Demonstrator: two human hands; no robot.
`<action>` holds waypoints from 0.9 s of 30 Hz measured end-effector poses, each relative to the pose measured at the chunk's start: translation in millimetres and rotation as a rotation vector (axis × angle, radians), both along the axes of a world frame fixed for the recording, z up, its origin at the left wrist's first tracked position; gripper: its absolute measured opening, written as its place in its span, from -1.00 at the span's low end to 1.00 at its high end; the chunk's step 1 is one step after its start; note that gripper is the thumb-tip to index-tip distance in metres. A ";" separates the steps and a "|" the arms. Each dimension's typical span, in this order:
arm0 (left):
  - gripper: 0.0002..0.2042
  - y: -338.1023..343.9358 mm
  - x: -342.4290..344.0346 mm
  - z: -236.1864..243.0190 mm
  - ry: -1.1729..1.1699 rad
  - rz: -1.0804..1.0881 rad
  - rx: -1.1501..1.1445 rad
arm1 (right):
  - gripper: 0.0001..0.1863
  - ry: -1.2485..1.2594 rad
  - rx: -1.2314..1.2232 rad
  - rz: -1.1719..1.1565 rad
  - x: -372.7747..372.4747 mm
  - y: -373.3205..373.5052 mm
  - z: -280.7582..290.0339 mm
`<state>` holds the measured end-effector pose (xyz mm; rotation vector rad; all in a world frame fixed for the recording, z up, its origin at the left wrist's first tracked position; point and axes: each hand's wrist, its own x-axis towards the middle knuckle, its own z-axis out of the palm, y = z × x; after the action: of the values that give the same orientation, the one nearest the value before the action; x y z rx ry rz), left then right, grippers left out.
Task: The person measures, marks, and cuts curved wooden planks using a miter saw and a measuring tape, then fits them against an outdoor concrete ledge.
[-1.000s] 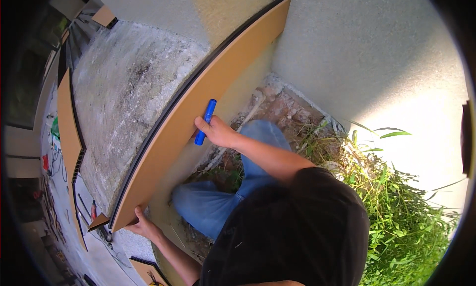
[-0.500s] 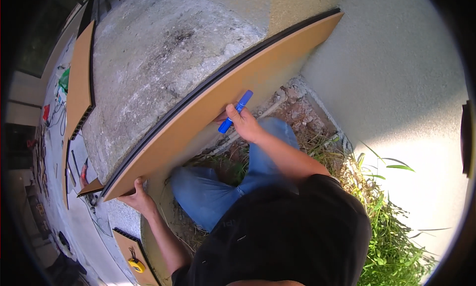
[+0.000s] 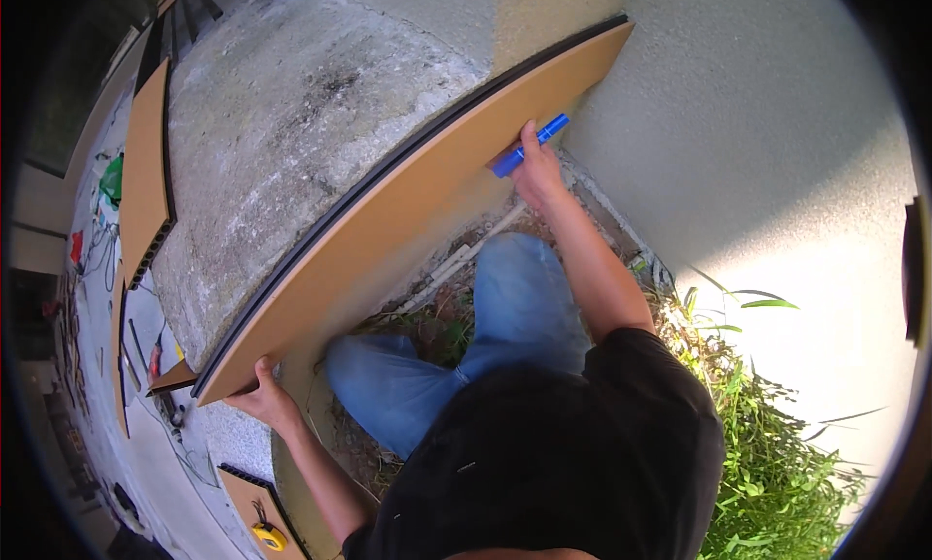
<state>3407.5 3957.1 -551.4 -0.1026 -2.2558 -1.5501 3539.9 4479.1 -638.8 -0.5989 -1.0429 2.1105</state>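
Since the earlier frames the right hand [image 3: 537, 167] has travelled along the board [image 3: 388, 211] toward the end that meets the wall [image 3: 757, 152]; a second ago it sat near the board's middle, and now it is close to that far end. The blue marker [image 3: 529, 146] has gone with it. The left hand [image 3: 260, 397] has stayed at the board's near end, and the view has swung so that the board now runs further up and to the right.

The board is long, thin and tan with a dark strip along its upper edge. It stands on edge against the concrete slab [image 3: 291, 133], its long axis running from the lower left, by the left hand, up to the upper right, where its end touches the wall. It looks curved, as straight edges do near the rim of this view.

The marker lies across the board's face, its long axis slanted from lower left to upper right, roughly along the board; one end rests on the board, the other points toward the wall. The right hand's fingers are closed around it. The left hand curls around the board's lower corner, thumb on the face, fingers pressed together under the edge.

Below the board are the person's knees in blue jeans [image 3: 485, 327], and grass [image 3: 777, 434] grows beside the wall.
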 end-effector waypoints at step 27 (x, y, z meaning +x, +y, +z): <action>-0.02 -11.0 -3.5 -3.9 0.020 -0.005 -0.066 | -0.33 -0.210 0.296 -0.117 -6.1 -11.4 16.7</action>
<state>3403.9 3946.0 -555.3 -0.1420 -2.2934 -1.4703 3533.8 4467.7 -622.1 -0.7249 -1.3726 1.7754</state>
